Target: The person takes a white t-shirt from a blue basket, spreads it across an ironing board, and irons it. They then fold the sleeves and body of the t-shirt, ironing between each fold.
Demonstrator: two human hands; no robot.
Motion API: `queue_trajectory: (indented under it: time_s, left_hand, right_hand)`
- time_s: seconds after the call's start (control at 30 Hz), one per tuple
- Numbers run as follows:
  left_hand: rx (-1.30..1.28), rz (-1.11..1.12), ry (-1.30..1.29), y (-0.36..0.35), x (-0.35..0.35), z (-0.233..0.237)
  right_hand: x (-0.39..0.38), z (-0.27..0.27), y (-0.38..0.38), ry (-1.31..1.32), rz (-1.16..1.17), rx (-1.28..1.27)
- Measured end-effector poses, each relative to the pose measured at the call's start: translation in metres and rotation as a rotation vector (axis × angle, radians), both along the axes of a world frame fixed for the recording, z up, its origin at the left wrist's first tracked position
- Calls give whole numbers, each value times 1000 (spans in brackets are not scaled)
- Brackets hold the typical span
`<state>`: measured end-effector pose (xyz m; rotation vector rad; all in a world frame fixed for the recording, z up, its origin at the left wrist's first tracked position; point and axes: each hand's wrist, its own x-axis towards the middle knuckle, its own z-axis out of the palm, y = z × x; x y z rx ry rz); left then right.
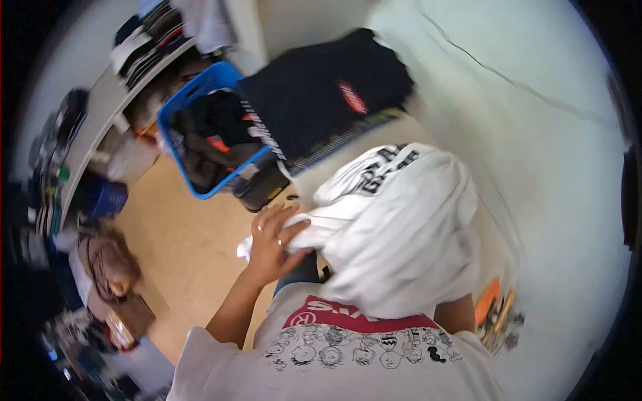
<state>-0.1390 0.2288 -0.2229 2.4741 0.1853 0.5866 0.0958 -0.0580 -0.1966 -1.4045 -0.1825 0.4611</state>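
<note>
"What's at the far left?"

"Folded clothes [144, 57] on a white shelf [100, 113]; no lettering I can read there. Then a blue basket [195, 190] holding dark clothes."

"And the left hand [271, 244]?"

"Half open, ringed, fingers spread and a little bent, touching a narrow end of the white garment [408, 234]. I can't tell whether it grips it."

"Any writing nearby?"

"The black garment [321, 80], just beyond the basket, has white lettering along its left edge and a red oval label [352, 97]; both are too blurred to read. The worn shirt [334, 374] has a red band [361, 319] with a circled R and a legible S, above line-drawn cartoon figures."

"Where's the white garment?"

"Bunched up in front of the shirt, its bold black letters partly folded away; I make out a G."

"The right hand?"

"Hidden behind that cloth; only the forearm [456, 315] shows. I can't tell its opening or hold."
</note>
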Motion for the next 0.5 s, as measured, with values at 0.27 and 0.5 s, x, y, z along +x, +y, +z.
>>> queue_trajectory:
  time_s: [0.27,0.5]
  left_hand:
    - [220,216,70,-81,95,-58]
    - [-2,-317,90,-212,120,-43]
  right_hand:
    - [-40,-66,-327,13,-904,17]
    - [-149,-88,-314,-45,-600,-486]
